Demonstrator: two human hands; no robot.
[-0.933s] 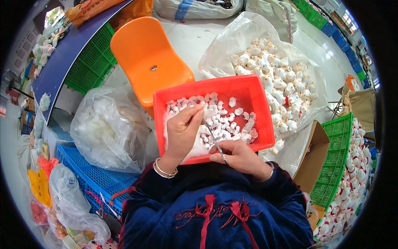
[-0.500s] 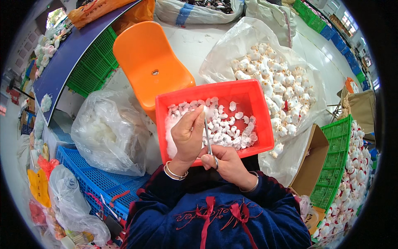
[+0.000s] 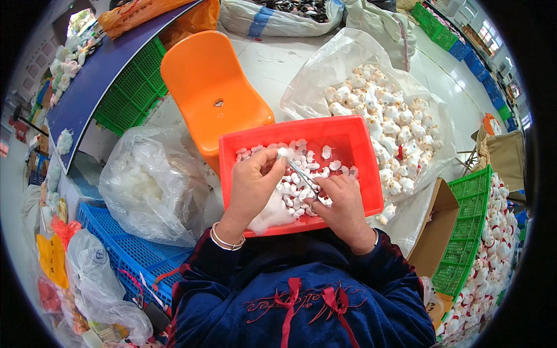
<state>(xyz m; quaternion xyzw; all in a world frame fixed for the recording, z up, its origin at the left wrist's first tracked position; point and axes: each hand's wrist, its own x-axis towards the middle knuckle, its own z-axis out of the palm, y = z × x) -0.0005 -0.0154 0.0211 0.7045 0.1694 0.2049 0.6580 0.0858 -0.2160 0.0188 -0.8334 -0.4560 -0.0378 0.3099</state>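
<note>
My left hand point(image 3: 253, 181) pinches a small white fabric piece point(image 3: 284, 152) over the left part of a red plastic bin point(image 3: 348, 137). Ring-handled metal forceps point(image 3: 303, 174) are gripped in my right hand point(image 3: 343, 204), slanting up and left. Their tips meet the white piece at my left fingertips; whether they reach inside it is too small to tell. Below both hands, the bin holds many small white rounded pieces point(image 3: 326, 152). A clump of fluffy white stuffing point(image 3: 270, 216) lies in its near left corner, partly behind my left wrist.
An orange chair point(image 3: 203, 87) stands beyond the bin. On the right lies an open plastic bag of white plush pieces point(image 3: 400, 136), with a cardboard box point(image 3: 432, 229) and green crate point(image 3: 467, 226) nearer. Leftward are a clear bag of stuffing point(image 3: 148, 182) and a blue crate point(image 3: 136, 249).
My right hand has moved right and up, tilting the forceps from near upright to a slant. My left hand has shifted slightly, still pinching the white piece. The stuffing clump now shows lower in the bin.
</note>
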